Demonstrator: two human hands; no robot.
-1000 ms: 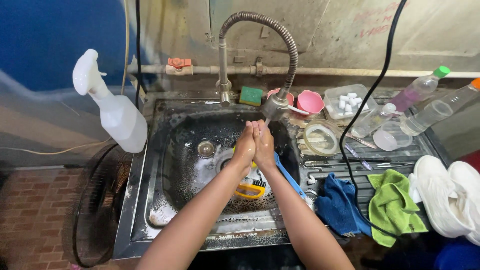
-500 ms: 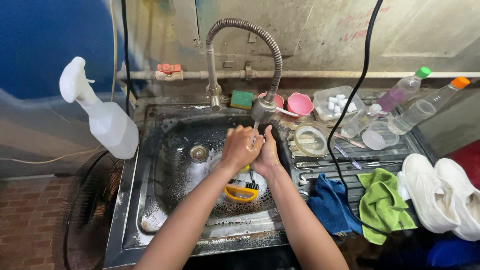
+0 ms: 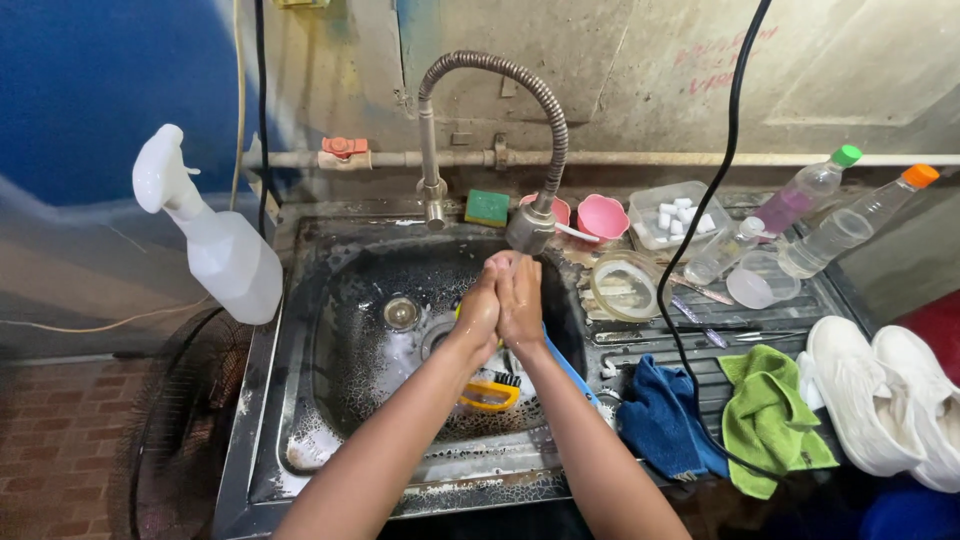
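My left hand (image 3: 480, 305) and my right hand (image 3: 522, 298) are pressed palm to palm over the metal sink (image 3: 300, 420), just under the nozzle of the coiled grey faucet (image 3: 530, 228). Neither hand holds anything; the fingers lie flat against each other. Below my wrists, a yellow scrub brush (image 3: 490, 393) with dark bristles lies in the soapy basin. A blue handle (image 3: 570, 368) runs along beside my right forearm. The drain (image 3: 401, 312) sits to the left of my hands.
A white spray bottle (image 3: 215, 240) stands at the sink's left edge. On the drainboard lie a blue cloth (image 3: 660, 415), a green cloth (image 3: 770, 420), white shoes (image 3: 885, 395), two plastic bottles (image 3: 850, 225), pink cups (image 3: 603, 215), a green sponge (image 3: 487, 207). A black cable (image 3: 700, 210) hangs down.
My joined hands have shifted and rubbed against each other under the faucet, the fingers now lying straighter together. The view has tilted slightly.
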